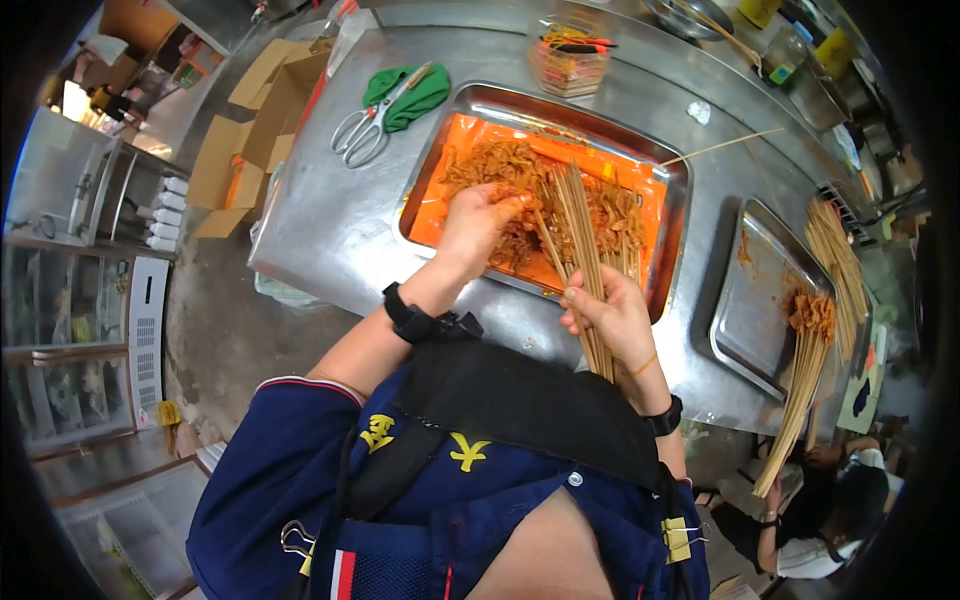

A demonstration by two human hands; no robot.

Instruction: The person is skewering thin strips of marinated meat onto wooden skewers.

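The left fingers (511, 207) are closed on saucy food (532, 204); the right fingers (577, 297) grip wooden sticks (578, 225), partly over the tray (682, 192)

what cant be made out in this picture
Head view:
What the left hand grips, if anything: the hand hides it.
How many skewers the right hand holds: they overlap.
Floor of large tray: mostly under orange sheet and food.
Metal bowl: cut off by the top edge.

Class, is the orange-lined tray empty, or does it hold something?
Not empty: the tray holds reddish-brown pieces heaped on orange plastic.
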